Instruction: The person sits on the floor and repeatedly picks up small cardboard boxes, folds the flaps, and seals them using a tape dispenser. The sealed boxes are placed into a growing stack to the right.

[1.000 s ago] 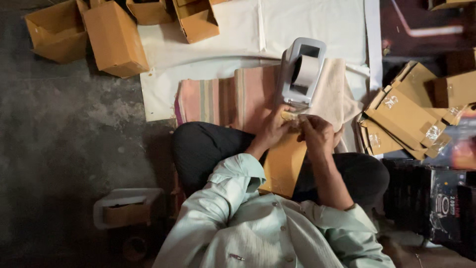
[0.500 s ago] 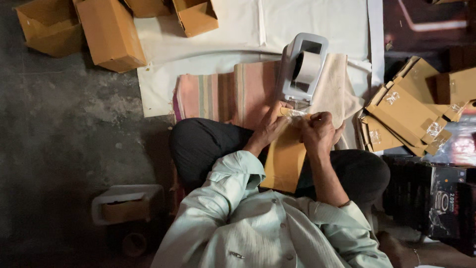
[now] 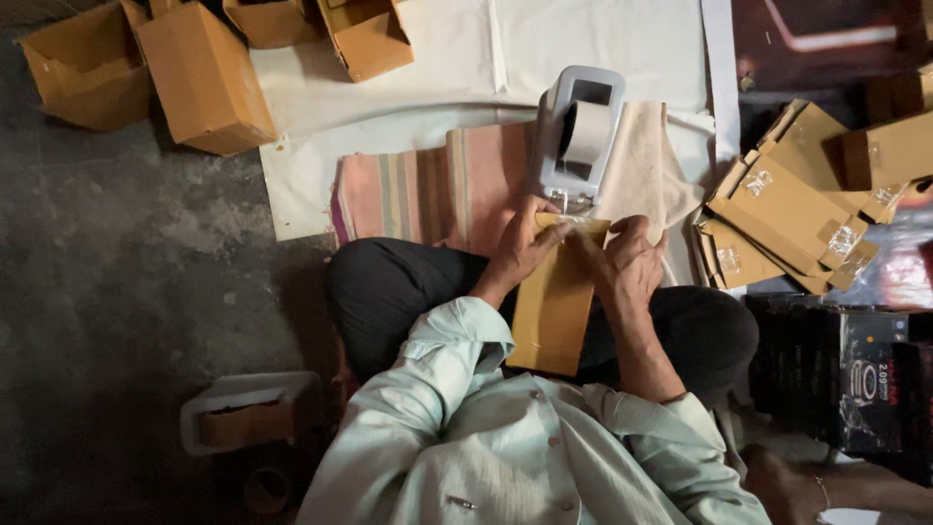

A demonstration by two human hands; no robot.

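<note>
Both the left hand [image 3: 525, 243] and right hand [image 3: 632, 262] grip the flat brown box [image 3: 554, 301] at its top edge, body hanging below.

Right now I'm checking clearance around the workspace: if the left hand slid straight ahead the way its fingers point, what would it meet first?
The left hand grips the top edge of the flat brown carton, fingers pointing up-frame. Straight on, it would likely meet the white tape dispenser first, right beyond the carton's edge, though the gap's depth is unclear.

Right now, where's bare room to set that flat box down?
Bare white sheet beyond the tape dispenser, and concrete floor to the left. Crowded on the right with stacked flat cartons; both hands hold the flat box.
</note>
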